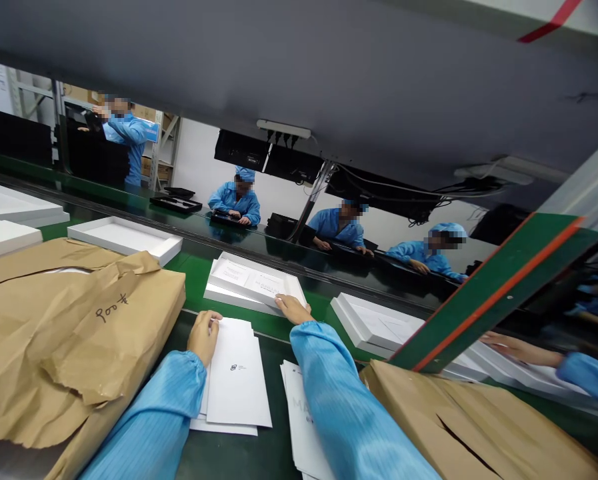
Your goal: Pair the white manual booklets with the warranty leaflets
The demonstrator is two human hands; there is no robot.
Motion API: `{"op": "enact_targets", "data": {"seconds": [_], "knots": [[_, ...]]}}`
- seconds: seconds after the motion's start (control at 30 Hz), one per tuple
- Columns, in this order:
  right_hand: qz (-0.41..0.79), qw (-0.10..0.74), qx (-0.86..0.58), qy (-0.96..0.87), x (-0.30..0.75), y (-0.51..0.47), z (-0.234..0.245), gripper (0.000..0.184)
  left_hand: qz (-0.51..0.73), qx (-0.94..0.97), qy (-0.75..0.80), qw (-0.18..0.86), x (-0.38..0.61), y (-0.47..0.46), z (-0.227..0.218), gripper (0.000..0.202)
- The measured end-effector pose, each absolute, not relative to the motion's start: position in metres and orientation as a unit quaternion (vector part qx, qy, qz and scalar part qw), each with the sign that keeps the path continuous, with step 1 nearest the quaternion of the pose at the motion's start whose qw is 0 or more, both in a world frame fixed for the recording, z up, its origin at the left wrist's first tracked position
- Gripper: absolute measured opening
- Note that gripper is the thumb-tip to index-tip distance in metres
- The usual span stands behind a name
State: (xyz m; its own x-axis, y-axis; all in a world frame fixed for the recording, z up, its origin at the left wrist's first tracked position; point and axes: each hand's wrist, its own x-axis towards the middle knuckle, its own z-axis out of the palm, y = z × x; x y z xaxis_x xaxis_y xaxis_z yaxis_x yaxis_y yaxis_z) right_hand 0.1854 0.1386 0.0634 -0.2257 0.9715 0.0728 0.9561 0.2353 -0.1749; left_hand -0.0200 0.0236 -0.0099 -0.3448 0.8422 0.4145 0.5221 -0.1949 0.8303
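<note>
My left hand (205, 339), fingers bent and closed, pinches the top left corner of a stack of white leaflets (239, 380); the top one has a small dark logo. Farther forward, my right hand (295, 309) reaches to the right side of a shallow white box (223, 267). Its fingers are stretched out over printed white sheets (251, 277) lying inside. Beneath my right forearm is a second stack of white leaflets (299, 407) with grey lettering, partly covered by the sleeve.
Torn brown paper packages stand at left (103, 333) and right (479, 420). More white boxes (129, 239) line the green conveyor (193, 267). A green post with an orange stripe (499, 293) slants at right, near a co-worker's hand (521, 348). Workers in blue sit across the line.
</note>
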Motion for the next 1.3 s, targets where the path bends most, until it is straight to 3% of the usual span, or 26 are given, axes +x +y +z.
{"op": "enact_targets", "data": {"seconds": [0.37,0.53,0.6,0.7,0.9,1.03,1.13,1.2,1.3], "knots": [[0.019,0.091,-0.55,-0.83,0.173,0.056,0.071,0.037,0.507,0.565,0.635,0.145,-0.021,0.026,-0.013,0.026],[0.061,0.063,-0.551,-0.83,0.156,-0.018,0.043,0.063,0.455,0.562,0.678,0.135,-0.019,0.019,-0.013,0.028],[0.083,0.114,-0.572,-0.808,0.154,-0.029,0.032,0.067,0.424,0.566,0.697,0.122,-0.018,0.015,-0.011,0.027],[0.161,0.279,-0.547,-0.773,0.157,-0.024,0.022,0.059,0.396,0.566,0.716,0.101,-0.018,0.012,-0.006,0.028],[0.361,0.564,-0.449,-0.591,0.18,-0.008,0.035,0.034,0.517,0.61,0.599,0.04,-0.007,0.002,0.013,0.026],[0.317,0.617,-0.432,-0.576,0.18,-0.02,0.047,0.018,0.496,0.731,0.401,0.241,0.022,-0.015,0.02,0.044],[0.333,0.535,-0.391,-0.671,0.168,-0.034,0.048,0.025,0.491,0.712,0.335,0.373,0.038,-0.021,0.015,0.06],[0.356,0.48,-0.369,-0.711,0.162,-0.038,0.049,0.028,0.526,0.639,0.343,0.445,0.04,-0.019,0.009,0.057],[0.339,0.464,-0.387,-0.721,0.169,-0.034,0.053,0.026,0.559,0.494,0.369,0.555,0.034,-0.009,0.002,0.053]]}}
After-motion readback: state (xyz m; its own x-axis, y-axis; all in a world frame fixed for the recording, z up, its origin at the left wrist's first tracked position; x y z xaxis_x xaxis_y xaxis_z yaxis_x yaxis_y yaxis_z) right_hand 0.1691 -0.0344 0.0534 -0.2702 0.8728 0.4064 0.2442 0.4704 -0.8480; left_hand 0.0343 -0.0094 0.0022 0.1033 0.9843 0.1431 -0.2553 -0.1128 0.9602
